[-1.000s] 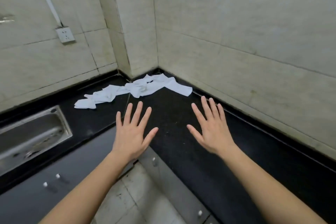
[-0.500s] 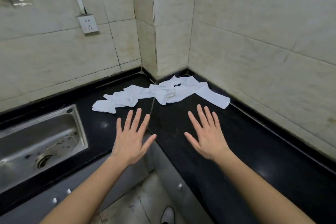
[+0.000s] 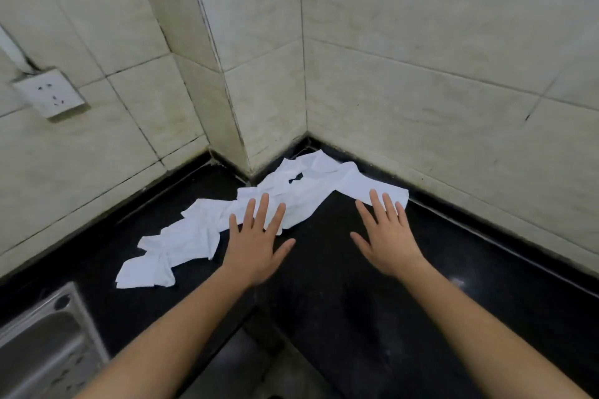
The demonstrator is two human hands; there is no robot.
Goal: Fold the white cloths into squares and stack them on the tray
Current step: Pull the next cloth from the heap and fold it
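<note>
Hands spread over the counter (image 3: 324, 301), folding not started.
Left hand (image 3: 256, 246) and right hand (image 3: 385, 240): fingers straight, holding nothing, tips over the near edge of the cloths (image 3: 194, 236); contact unclear. Probably reaching to pull one flat. The cloths lie crumpled, strung into the wall corner. No tray in view.

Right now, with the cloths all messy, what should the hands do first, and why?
Probably pinch the cloth end at the right hand and draw it onto the bare black counter. The left hand and right are open, holding nothing; the white cloths lie crumpled together, unfolded.
</note>
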